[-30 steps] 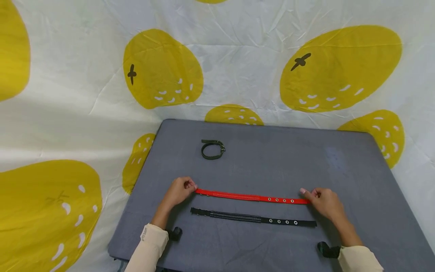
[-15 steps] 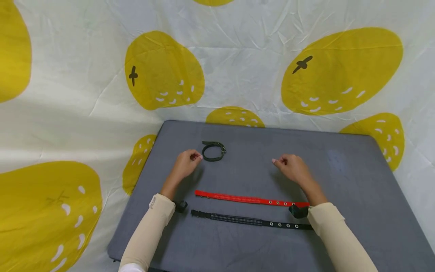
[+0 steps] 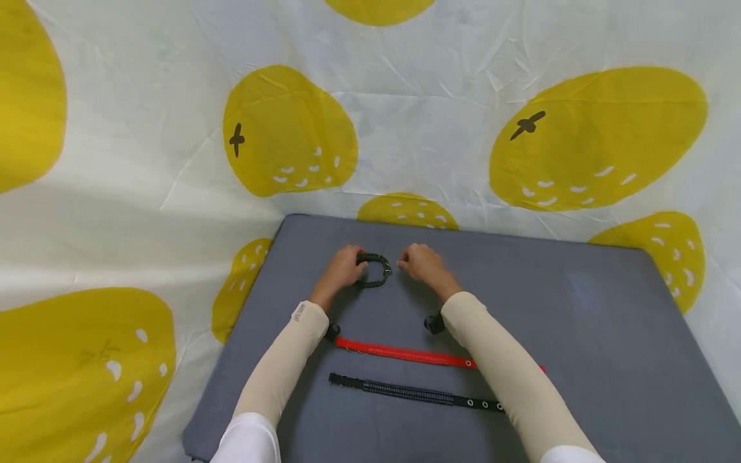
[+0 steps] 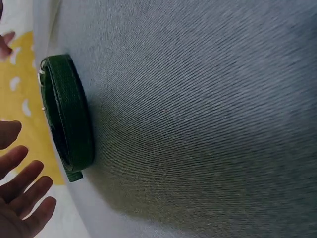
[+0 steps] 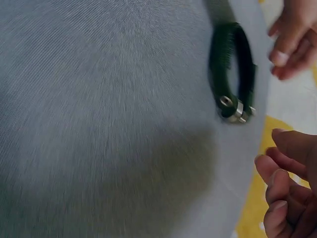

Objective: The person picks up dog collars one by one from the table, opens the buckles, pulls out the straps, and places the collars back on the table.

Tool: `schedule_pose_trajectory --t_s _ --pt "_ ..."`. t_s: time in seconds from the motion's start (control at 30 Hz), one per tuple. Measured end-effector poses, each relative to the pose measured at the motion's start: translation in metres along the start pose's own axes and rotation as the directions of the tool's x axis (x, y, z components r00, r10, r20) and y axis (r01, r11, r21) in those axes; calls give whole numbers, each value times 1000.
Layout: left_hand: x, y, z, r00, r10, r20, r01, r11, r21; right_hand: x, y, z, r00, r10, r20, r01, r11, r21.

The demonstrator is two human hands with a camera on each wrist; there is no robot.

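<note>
A dark green collar [image 3: 375, 283], buckled into a loop with metal hardware, lies on the grey padded table [image 3: 602, 347] toward the back. At its left side is my left hand [image 3: 345, 265]; the left wrist view has those fingers spread and apart from the collar [image 4: 77, 114]. On the collar's buckle side hovers my right hand [image 3: 425, 265], fingers loosely bent with nothing between them, as the right wrist view shows. Nearer me, a red collar [image 3: 405, 354] with eyelets is laid out straight, partly hidden by my right sleeve. Parallel below it lies a black collar [image 3: 405, 390], its right end covered.
A white curtain [image 3: 417, 148] with yellow fruit prints hangs behind the table and along its left side. The table's back edge [image 3: 521, 239] runs just beyond the hands. Both forearms reach over the straight collars.
Both hands have left the red collar's ends and moved forward and inward to either side of the green collar. The red collar stays straight on the table. The head view has tilted up slightly.
</note>
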State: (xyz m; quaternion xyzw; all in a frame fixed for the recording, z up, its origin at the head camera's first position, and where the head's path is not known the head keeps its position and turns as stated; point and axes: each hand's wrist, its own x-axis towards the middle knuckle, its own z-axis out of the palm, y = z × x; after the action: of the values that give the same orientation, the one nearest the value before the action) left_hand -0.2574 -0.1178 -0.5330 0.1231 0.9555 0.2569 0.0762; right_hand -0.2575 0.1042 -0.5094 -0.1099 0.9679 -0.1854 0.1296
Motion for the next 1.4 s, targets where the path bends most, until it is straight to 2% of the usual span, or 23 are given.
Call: schedule_pose_trajectory --t_s 0.1,0.23,0.37,0.53,0.7,0.83,1.0,1.1,1.4 --pt "9 1 3 999 4 45 -6 998 56 11 -6 14 1000 25 -8 -26 1000 -11" --pt "17 -1 8 997 -15 70 6 991 135 22 -13 32 999 42 -34 -43 999 -33" --pt "20 -4 12 997 -41 59 27 977 213 29 -21 46 998 24 -58 -27 998 -55" --pt "18 -3 14 999 -52 2 49 959 278 31 -28 53 995 40 -86 -45 998 -52" --pt "15 -5 17 999 -5 -50 22 938 346 28 -32 51 994 38 -105 -42 998 -38" --pt "15 -5 16 999 39 -38 -22 926 376 26 -29 47 995 27 -96 -31 999 -43" --pt "13 0 11 998 58 21 -62 941 332 24 -22 41 999 17 -43 -19 999 -41" --pt "10 4 8 996 79 34 -86 953 290 22 -18 37 1000 2 -24 -3 999 -33" --pt "0 19 7 979 203 27 -201 930 307 7 0 23 993 -115 6 115 993 0"
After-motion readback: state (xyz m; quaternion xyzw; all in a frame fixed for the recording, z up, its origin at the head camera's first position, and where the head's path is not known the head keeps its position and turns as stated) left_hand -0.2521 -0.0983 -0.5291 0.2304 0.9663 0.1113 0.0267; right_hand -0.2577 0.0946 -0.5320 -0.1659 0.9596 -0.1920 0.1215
